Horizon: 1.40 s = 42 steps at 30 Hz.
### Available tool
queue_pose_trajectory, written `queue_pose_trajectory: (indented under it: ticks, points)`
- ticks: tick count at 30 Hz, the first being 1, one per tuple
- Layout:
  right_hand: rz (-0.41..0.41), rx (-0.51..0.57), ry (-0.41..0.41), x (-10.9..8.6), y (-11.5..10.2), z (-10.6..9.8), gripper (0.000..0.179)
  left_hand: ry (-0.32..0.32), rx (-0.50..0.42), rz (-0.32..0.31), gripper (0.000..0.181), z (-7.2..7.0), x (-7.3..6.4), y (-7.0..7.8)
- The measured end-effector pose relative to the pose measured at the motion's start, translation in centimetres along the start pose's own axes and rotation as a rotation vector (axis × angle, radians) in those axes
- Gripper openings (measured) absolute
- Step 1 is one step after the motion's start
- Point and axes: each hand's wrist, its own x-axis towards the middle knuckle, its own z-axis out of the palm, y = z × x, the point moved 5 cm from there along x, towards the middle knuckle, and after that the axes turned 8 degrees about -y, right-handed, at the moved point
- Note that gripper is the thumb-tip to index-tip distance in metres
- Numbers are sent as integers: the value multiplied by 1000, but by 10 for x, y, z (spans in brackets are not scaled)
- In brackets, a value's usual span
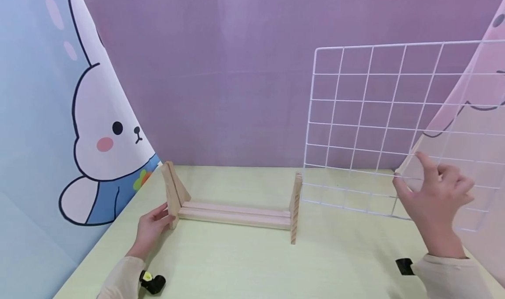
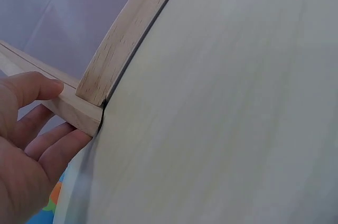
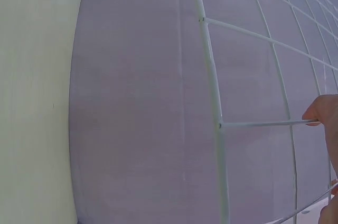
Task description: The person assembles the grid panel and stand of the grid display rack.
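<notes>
A pale wooden stand (image 1: 236, 218) sits on the table, with two end pieces joined by long slats. My left hand (image 1: 151, 226) pinches the foot of its left end piece (image 1: 172, 193); in the left wrist view the thumb lies over the wood (image 2: 79, 109) and the fingers curl beneath. At the right, my right hand (image 1: 439, 198) grips a white wire grid panel (image 1: 372, 46) by its lower wires, holding it upright beyond the stand's right end piece (image 1: 296, 209). A thicker edge bar (image 3: 214, 86) of the panel shows in the right wrist view.
The stand is on a pale yellow-green table (image 1: 236, 264). Behind hangs a purple cloth (image 1: 221, 71), with a rabbit-print sheet (image 1: 35, 128) at left and a pink printed sheet (image 1: 442, 110) at right. Black wrist devices (image 1: 154, 284) show beside both sleeves.
</notes>
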Motion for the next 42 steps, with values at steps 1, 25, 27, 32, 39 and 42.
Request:
queue_pose_trajectory:
  ticks: [1, 25, 27, 32, 39, 42]
  points:
    - [2, -1, 1, 1, 1, -1, 58, -4, -3, 4, 57, 1, 0, 0]
    - [26, 46, -81, 8, -7, 2, 62, -59, -87, 30, 57, 31, -3, 8]
    - [21, 53, -75, 8, -8, 3, 61, -65, -100, 41, 57, 35, -2, 9]
    - [17, 75, -81, 9, -13, 7, 60, -72, -97, 49, 58, 44, -1, 12]
    - [39, 103, -103, 10, -19, 12, 60, -77, -111, 41, 58, 56, 1, 14]
    - [45, 103, -101, 10, -21, 15, 60, -80, -116, 46, 58, 63, 1, 16]
